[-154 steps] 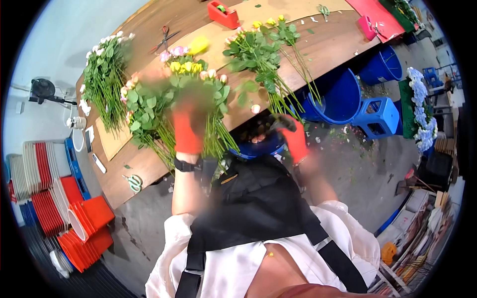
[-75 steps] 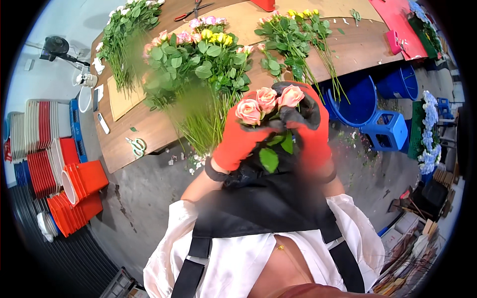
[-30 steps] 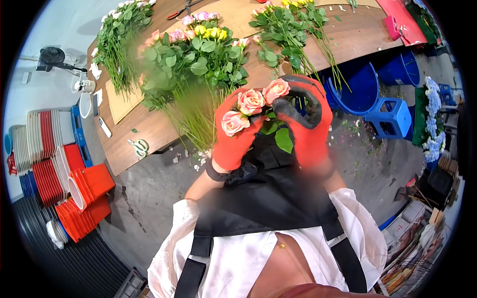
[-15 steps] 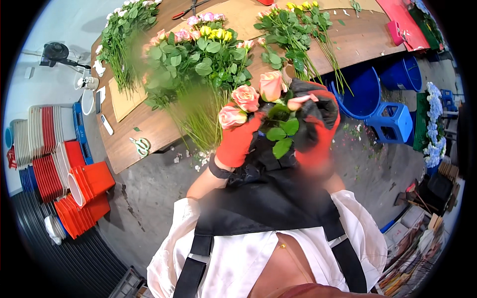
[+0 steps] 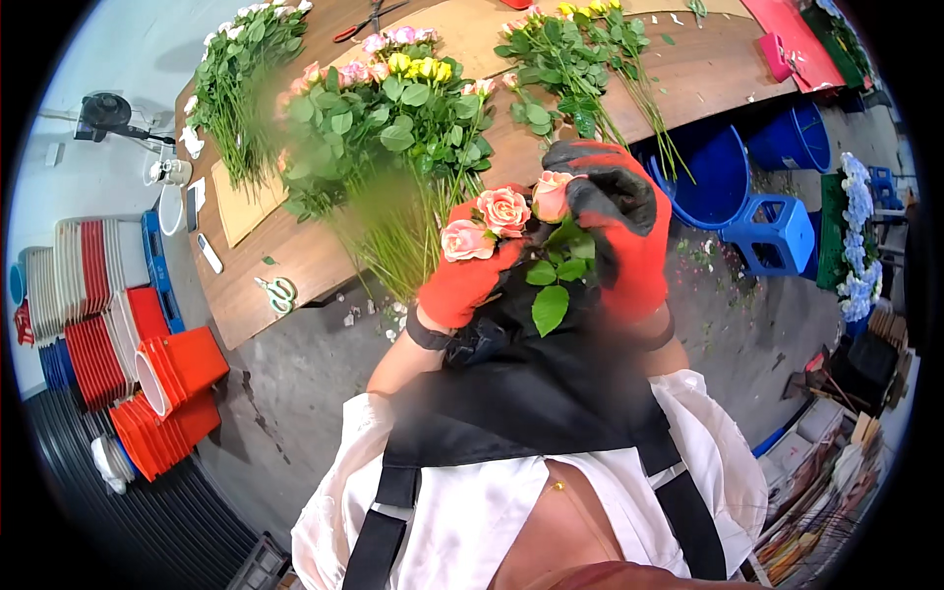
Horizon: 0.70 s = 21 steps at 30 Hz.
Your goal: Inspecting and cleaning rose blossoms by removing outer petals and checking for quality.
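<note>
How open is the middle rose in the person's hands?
Partly open: the middle rose has outer petals spread, while its centre is curled inward.

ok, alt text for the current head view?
A gloved left hand holds pink roses, three blooms showing, over a black apron, with the gloved right hand at the rightmost bloom. Beyond, bunches of roses lie on a wooden table; a blue bucket and blue stool stand to the right.
</note>
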Motion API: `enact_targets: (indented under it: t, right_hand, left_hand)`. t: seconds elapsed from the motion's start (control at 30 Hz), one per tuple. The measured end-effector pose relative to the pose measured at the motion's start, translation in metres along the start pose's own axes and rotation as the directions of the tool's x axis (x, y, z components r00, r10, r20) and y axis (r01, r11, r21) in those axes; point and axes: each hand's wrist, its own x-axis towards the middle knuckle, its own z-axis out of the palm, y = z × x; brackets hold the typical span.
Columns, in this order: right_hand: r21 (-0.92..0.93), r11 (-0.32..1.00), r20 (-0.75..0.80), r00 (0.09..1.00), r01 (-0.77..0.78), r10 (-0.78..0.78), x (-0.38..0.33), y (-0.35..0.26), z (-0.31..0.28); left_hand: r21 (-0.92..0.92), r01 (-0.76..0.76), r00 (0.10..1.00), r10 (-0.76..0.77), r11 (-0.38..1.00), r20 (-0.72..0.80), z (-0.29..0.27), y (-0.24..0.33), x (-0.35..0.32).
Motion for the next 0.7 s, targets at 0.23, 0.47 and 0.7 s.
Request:
enact_targets:
  t: [0.23, 0.47, 0.7]
  right_hand:
    - [0.356, 0.915, -0.057, 0.973, -0.19, 0.225, -0.004, 0.021, -0.002]
    - [0.248, 0.954, -0.005, 0.984, -0.17, 0.176, 0.001, 0.033, -0.019]
    - [-0.381, 0.91, -0.222, 0.939, 0.165, -0.263, -0.008, 0.005, -0.021]
  left_hand:
    - [-0.069, 0.068, 0.998, -0.068, 0.995, 0.001, -0.002, -0.007, 0.003]
    - [-0.159, 0.005, 0.993, 0.014, 0.987, 0.118, -0.003, 0.008, 0.009]
    - [-0.37, 0.143, 0.965, -0.213, 0.918, -0.154, 0.012, 0.01, 0.017]
